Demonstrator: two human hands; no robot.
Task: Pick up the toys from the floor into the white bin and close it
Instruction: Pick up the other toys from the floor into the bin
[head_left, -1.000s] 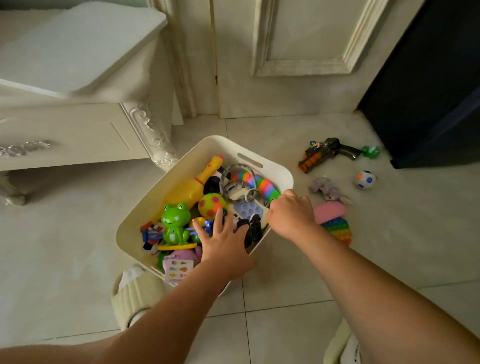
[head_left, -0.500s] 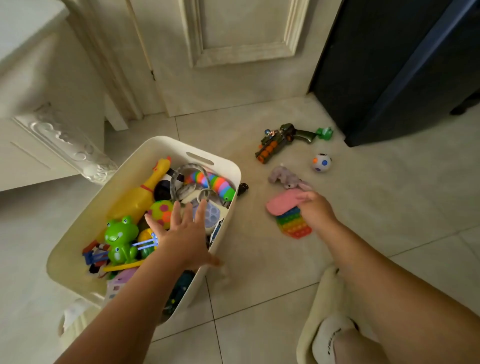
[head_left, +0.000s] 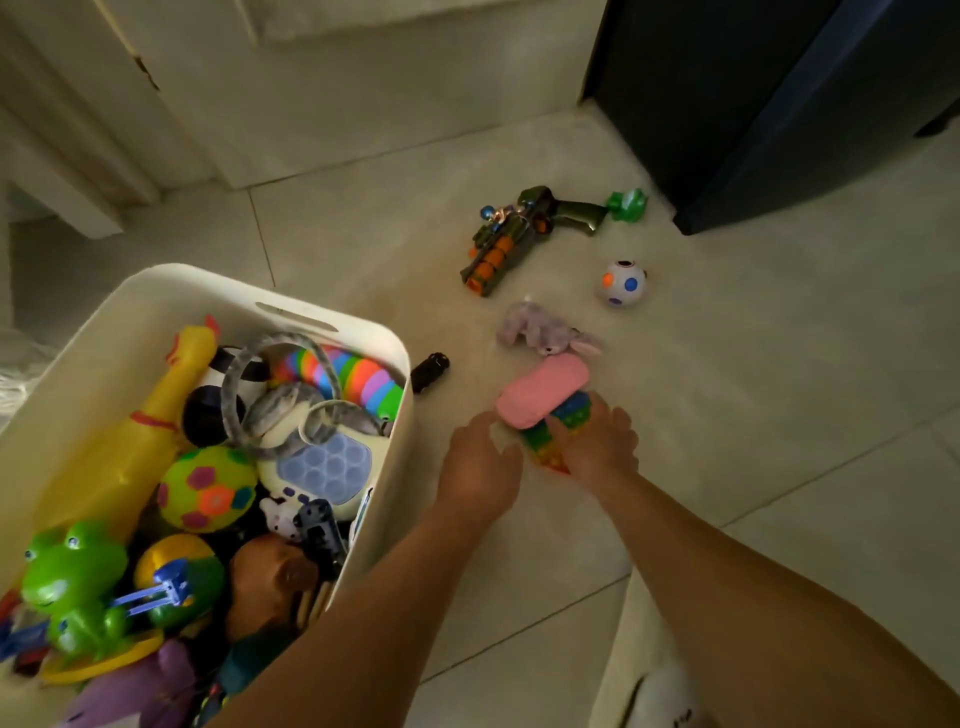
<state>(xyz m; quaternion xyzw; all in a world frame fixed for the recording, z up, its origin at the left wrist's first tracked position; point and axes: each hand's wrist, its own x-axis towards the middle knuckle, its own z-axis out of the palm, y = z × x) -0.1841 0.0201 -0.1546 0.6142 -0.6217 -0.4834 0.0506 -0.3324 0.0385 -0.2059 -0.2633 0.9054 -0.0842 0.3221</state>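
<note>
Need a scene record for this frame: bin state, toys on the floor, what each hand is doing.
bin: white bin, open, packed with toys
lid: not in view
floor toys: toy gun; green toy; spotted ball; plush toy; black toy car; pink toy lying on rainbow pop toy
left hand: fingers relaxed, at the pink toy's near end, contact unclear
right hand: rests on the rainbow pop toy, grip unclear
status: seven toys not yet in the bin, bin not closed

Tile gap (head_left: 467, 400) between white bin (head_left: 402, 364) and pink toy (head_left: 543, 389), small black toy (head_left: 430, 370) at far end; open floor rightward.
</note>
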